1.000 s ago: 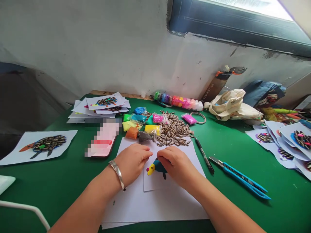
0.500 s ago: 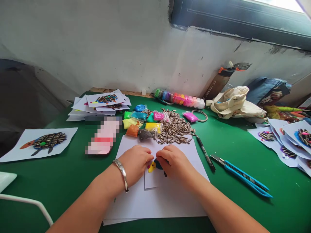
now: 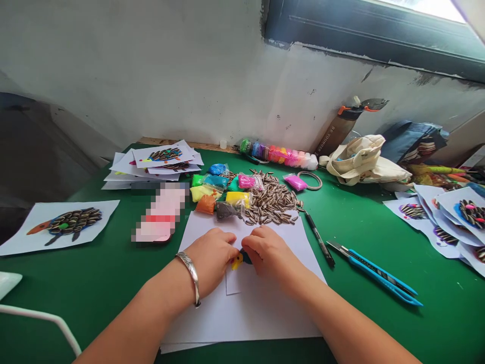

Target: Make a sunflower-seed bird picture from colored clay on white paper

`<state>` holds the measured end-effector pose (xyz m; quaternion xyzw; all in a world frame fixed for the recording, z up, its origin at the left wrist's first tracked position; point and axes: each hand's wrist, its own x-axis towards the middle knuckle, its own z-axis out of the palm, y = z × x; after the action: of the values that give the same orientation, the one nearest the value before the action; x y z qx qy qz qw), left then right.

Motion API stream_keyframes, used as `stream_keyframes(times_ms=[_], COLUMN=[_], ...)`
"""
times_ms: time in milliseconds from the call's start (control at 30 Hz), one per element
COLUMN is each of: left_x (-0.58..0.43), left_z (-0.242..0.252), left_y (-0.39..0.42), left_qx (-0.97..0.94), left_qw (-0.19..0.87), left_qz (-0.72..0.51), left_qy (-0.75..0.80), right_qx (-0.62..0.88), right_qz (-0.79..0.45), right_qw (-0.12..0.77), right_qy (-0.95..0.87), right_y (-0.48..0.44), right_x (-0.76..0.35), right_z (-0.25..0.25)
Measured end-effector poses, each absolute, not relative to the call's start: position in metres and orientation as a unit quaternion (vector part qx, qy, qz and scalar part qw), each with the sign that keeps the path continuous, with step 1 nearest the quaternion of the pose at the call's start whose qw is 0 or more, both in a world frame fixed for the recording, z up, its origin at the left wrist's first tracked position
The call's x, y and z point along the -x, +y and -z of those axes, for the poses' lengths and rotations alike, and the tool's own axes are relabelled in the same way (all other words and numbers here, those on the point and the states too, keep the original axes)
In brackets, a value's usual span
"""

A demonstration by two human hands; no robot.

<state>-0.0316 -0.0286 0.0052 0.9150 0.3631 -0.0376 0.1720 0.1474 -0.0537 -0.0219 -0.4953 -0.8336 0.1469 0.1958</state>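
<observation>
My left hand and my right hand are curled close together over a small modelling-clay figure with a yellow beak and a blue body. The right fingers cover most of the blue clay, and the left fingertips sit just beside the yellow part. Beneath them lies a small white paper sheet on a larger white sheet. A silver bangle circles my left wrist. A heap of striped sunflower seeds lies just beyond the paper, with several bags of coloured clay beside it.
A green-topped table holds a pixelated phone, a black pen and a blue craft knife. Seed-and-clay pictures lie to the left, with paper stacks right. A canvas bag and bottle stand at the back.
My hands have closed in on the clay figure and now hide most of its blue body and dark lower part. The camera view has shifted slightly.
</observation>
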Motion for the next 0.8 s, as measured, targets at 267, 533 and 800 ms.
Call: stream_keyframes(times_ms=[267, 533, 800], left_x=[0.031, 0.035, 0.033], left_z=[-0.002, 0.003, 0.005], left_y=[-0.029, -0.031, -0.031], left_qx=[-0.921, -0.924, -0.924], left_qw=[0.164, 0.150, 0.157], left_qz=[0.036, 0.012, 0.003], left_qy=[0.351, 0.352, 0.350], right_qx=[0.485, 0.533, 0.530], right_qz=[-0.141, -0.168, -0.151], right_qw=[0.196, 0.224, 0.194], right_qy=[-0.841, -0.798, -0.812], right_y=[-0.050, -0.052, -0.052], right_x=[-0.149, -0.162, -0.156], right_z=[0.023, 0.021, 0.020])
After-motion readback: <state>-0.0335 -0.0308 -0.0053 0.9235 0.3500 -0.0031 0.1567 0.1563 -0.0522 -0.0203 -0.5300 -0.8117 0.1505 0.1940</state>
